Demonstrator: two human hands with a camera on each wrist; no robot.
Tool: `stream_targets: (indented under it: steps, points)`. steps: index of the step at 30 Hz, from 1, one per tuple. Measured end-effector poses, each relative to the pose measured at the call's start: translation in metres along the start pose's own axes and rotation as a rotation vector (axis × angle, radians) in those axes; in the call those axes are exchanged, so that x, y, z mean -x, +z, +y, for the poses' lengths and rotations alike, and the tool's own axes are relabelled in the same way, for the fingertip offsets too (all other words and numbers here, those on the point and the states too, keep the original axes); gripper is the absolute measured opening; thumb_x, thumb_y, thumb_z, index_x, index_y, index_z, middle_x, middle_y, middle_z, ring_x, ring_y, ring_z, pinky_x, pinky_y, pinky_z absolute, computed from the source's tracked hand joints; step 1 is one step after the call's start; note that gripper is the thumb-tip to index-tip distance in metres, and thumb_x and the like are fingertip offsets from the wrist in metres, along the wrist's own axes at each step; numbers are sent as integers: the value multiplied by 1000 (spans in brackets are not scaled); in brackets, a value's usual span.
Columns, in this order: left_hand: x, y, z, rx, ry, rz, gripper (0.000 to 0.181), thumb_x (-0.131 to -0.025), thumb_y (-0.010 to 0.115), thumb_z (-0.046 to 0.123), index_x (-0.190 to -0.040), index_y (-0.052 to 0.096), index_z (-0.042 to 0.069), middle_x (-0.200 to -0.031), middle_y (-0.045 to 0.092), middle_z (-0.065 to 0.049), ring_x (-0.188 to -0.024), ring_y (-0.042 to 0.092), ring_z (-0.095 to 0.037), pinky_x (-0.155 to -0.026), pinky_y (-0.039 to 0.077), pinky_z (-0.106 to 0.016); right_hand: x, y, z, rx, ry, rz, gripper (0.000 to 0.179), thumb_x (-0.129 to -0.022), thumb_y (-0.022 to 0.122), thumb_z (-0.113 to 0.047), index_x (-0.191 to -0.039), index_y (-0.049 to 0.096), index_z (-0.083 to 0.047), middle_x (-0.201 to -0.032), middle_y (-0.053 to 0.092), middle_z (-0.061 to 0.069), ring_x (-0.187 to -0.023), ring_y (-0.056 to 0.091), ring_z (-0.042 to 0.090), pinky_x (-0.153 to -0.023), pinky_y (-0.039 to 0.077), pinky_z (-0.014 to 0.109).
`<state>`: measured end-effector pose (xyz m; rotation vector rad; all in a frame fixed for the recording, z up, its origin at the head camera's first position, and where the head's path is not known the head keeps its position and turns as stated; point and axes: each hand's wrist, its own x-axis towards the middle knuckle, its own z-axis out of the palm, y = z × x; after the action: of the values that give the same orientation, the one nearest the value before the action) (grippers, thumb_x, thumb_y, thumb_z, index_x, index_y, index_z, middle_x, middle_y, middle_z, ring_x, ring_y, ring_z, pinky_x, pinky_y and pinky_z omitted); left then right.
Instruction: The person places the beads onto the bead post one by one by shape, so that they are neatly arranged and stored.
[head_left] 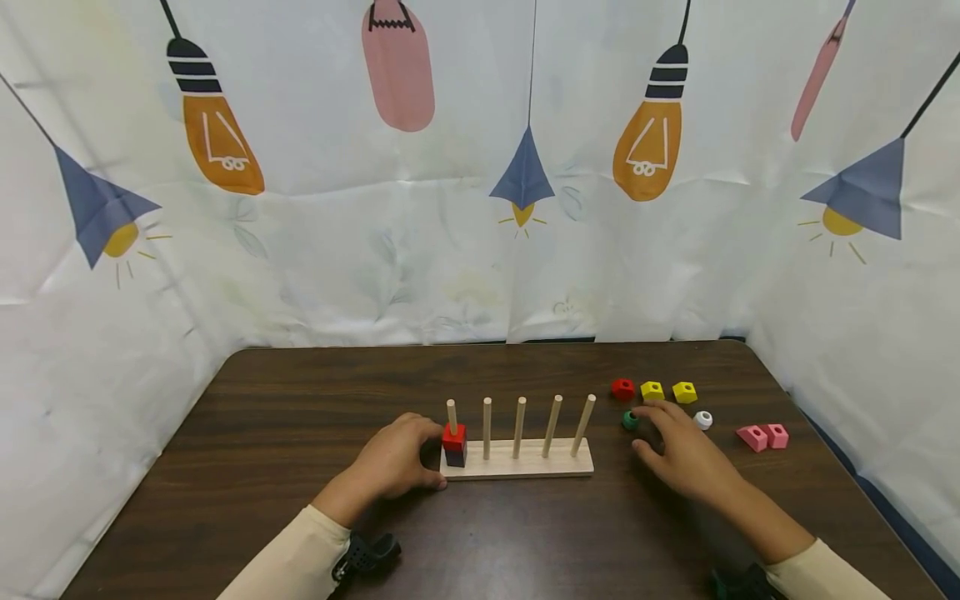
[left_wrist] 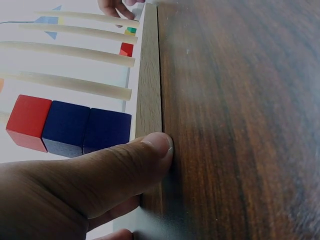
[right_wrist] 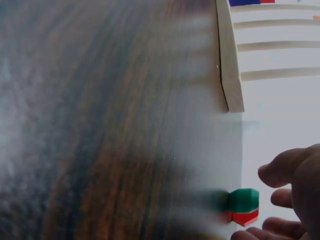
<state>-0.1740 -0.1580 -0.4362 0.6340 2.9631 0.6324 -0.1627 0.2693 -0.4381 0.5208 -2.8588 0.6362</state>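
A pale wooden peg stand with several upright pegs lies on the table. On its left-end peg, a red cube tops two dark blue cubes. My left hand holds the stand's left end, thumb against the front edge; its other fingers are partly hidden. To the right, my right hand hovers with thumb and fingers apart near a green bead. No contact with that bead shows. A red bead sits just behind the green one, and a white bead is beyond my right hand.
Two yellow beads stand at the back right, near the red one. Farther right lie two pink blocks side by side. A patterned white curtain hangs behind the brown table and along both sides.
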Motion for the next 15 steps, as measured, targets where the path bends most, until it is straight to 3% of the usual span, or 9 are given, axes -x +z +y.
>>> stream_targets:
  steps: [6,15]
  points:
    - [0,0,-1,4,4,1,59,-65,98,30,-115,74,10,-115,69,-4,-118,60,-28,-95,52,-48,-4,2,1,-6,13,-30,45,-91,77,-12,-130,60,1,-127,62,22,-107,63,33,-86,55,54]
    - [0,0,-2,2,17,1,60,-65,98,31,-116,74,10,-116,69,-5,-117,60,-29,-95,52,-49,-12,10,4,1,20,-31,38,-90,77,-9,-124,64,0,-119,67,16,-113,64,39,-93,51,60]
